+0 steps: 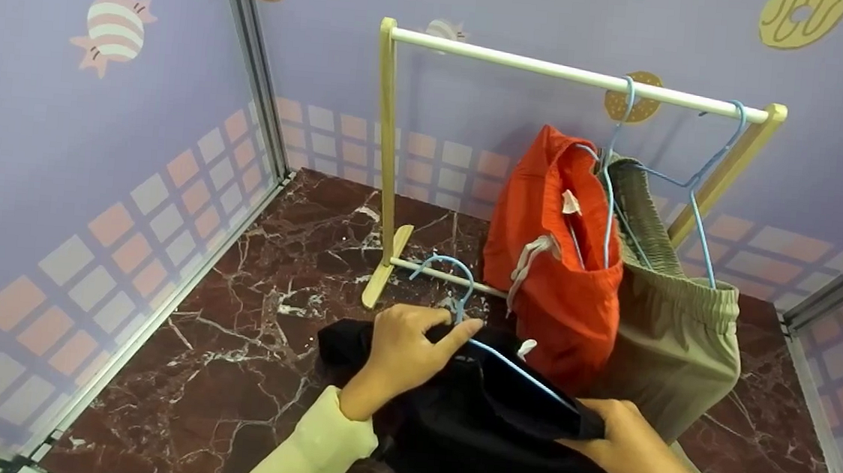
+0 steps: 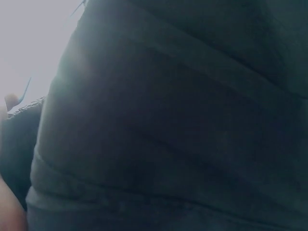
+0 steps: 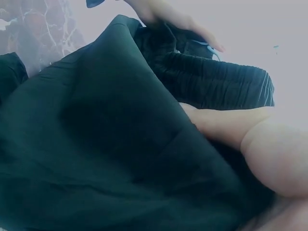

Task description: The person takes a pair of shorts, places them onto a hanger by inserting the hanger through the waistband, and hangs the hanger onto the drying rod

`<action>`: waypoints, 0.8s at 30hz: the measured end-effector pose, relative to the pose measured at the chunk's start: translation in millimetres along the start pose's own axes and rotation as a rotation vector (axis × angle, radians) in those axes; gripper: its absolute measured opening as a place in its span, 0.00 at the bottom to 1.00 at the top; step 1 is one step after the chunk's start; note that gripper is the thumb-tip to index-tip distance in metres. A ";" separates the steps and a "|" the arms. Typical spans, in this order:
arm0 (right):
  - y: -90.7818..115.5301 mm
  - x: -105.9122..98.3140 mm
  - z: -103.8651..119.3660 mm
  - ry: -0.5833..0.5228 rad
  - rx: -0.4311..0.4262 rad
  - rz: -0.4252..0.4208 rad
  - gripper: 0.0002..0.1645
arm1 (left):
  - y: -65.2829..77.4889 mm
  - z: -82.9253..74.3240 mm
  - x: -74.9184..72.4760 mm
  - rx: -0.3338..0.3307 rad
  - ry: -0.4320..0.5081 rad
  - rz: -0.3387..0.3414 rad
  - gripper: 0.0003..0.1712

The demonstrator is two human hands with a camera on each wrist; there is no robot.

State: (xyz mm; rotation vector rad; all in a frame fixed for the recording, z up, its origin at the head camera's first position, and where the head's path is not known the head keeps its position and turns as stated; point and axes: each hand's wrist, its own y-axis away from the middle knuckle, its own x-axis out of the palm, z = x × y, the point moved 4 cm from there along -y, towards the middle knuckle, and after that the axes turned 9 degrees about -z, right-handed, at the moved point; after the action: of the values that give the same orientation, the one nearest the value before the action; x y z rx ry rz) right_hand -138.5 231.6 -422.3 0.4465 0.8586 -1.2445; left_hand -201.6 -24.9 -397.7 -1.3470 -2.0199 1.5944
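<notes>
Black pants (image 1: 496,438) with a gathered elastic waistband (image 3: 216,79) are spread low in front of the rack. A light blue wire hanger (image 1: 524,370) runs inside the waist opening, its hook pointing up. My left hand (image 1: 409,348) holds this hanger at the neck, thumb and forefinger around the base of the hook. At the hanger's right end, my right hand (image 1: 627,441) grips the waistband, its thumb (image 3: 211,122) lying against the cloth in the right wrist view. Dark fabric (image 2: 159,115) fills most of the left wrist view.
Behind the hands stands a small rack with a white rail (image 1: 510,61) and wooden posts. Orange pants (image 1: 560,292) and khaki pants (image 1: 665,338) hang at its right side on blue hangers. Patterned walls (image 1: 136,131) enclose the dark red marbled floor (image 1: 232,342).
</notes>
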 end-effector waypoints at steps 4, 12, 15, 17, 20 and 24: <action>-2.1 2.0 3.6 -0.016 -0.038 0.005 0.07 | 0.3 -0.7 1.5 0.008 0.010 0.012 0.33; -0.7 1.4 0.5 -0.091 -0.056 0.003 0.08 | 0.1 0.4 0.6 0.024 0.046 0.053 0.28; 0.6 0.5 -0.9 -0.095 -0.065 -0.007 0.08 | -0.4 2.1 -1.1 0.032 0.084 0.070 0.26; 2.0 -1.0 -1.8 -0.096 -0.079 -0.028 0.06 | -0.7 4.2 -2.7 0.032 0.112 0.075 0.26; 5.5 -3.6 -3.0 -0.104 -0.106 -0.072 0.04 | -1.2 7.4 -5.9 0.023 0.131 0.074 0.26; 9.8 -6.2 -4.2 -0.105 -0.139 -0.118 0.07 | -1.9 11.1 -10.0 0.012 0.109 0.063 0.25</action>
State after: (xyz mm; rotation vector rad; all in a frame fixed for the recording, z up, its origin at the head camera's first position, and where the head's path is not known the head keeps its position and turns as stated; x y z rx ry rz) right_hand -131.1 241.4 -421.6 0.2198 0.8852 -1.2951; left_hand -204.4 -39.7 -396.8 -1.4733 -1.9195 1.5208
